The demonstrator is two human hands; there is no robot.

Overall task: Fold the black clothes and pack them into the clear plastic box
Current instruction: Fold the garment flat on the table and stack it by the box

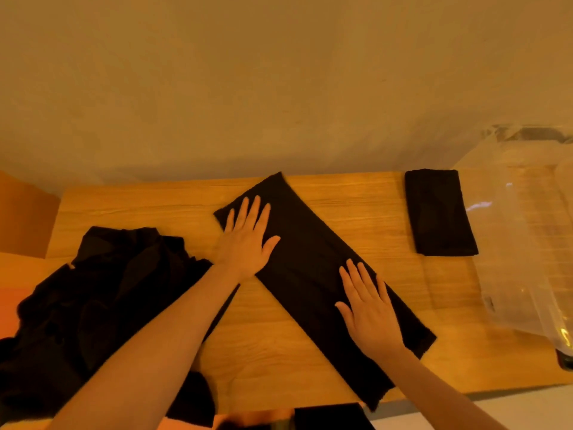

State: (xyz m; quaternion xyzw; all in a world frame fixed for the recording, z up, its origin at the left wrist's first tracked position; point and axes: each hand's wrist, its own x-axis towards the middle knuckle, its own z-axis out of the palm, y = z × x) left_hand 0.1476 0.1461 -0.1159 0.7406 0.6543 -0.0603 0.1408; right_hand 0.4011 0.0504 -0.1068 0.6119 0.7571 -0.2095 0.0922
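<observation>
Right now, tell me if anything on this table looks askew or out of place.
The long black strip lies diagonally across the wooden table, its near end past the front edge, under the flat left hand and right hand. A crumpled black pile spills off the left edge.

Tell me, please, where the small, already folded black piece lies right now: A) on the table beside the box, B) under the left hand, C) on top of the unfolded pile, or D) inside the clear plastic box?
A: the folded black piece lies flat on the wooden table, just left of the clear plastic box, apart from both hands.
</observation>
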